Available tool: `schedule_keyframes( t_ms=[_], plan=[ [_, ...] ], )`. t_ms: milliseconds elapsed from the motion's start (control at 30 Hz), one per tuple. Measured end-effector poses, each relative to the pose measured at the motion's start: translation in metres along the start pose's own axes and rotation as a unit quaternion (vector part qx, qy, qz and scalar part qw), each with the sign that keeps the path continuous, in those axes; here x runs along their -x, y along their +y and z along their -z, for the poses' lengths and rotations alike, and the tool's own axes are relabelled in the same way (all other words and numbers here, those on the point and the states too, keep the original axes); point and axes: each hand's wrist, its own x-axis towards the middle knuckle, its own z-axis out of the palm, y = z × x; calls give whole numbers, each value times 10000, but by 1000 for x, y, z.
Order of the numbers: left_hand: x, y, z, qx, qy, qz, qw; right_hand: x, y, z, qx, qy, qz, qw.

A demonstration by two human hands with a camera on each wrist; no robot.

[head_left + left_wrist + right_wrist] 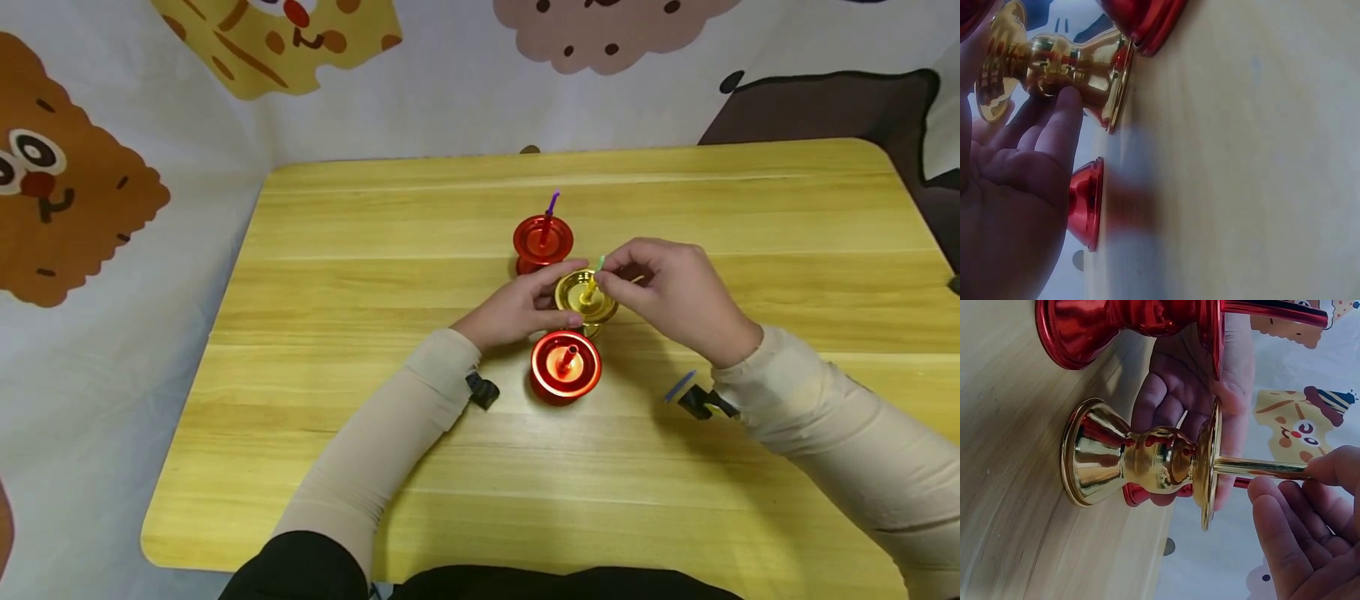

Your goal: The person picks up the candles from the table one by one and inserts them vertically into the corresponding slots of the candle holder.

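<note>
A shiny gold candle holder (pixel 587 298) stands upright in the middle group, its thin tube rising from the dish. My left hand (pixel 517 307) holds it from the left, thumb on the near side and fingers on the far side. My right hand (pixel 667 287) pinches a small green candle (pixel 602 262) at the top of the gold tube (pixel 1260 467). In the right wrist view, the fingertips hide where candle and tube meet. Just nearer stands a red candle holder (pixel 566 367) with a bare tube. The farther red candle holder (pixel 542 242) carries a purple candle (pixel 553 202).
A thin blue stick (pixel 680 387) lies beside the right wrist camera (pixel 705 403). The three holders stand close together on the light wooden table (pixel 360 225). Behind the table hangs a white cloth (pixel 435 92) printed with cartoon food.
</note>
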Motion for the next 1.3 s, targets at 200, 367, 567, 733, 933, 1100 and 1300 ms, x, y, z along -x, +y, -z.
schedule_keyframes(
  t_ms=[200, 367, 567, 733, 933, 1100, 1300],
  plan=[
    [-1, -2, 0, 33, 43, 17, 10000, 1, 1, 3, -41, 27, -80, 10000],
    [-2, -3, 0, 44, 34, -41, 10000, 5, 3, 6, 86, 52, -137, 9999],
    [-2, -2, 1, -125, 46, -88, 9999, 10, 7, 8, 192, -71, -279, 9994],
    [-3, -2, 1, -129, 73, -5, 9999, 18, 12, 9, 260, -316, -431, 9982],
    [-3, -2, 1, -223, 76, 7, 9997, 33, 19, 9, 435, -581, -537, 9959],
    [-2, -2, 2, -273, 124, 121, 9995, 46, 27, 9, 565, -711, -605, 9940],
    [-2, 0, 1, -243, 148, 138, 9995, 62, 34, 10, 789, -890, -890, 9889]
  ],
)
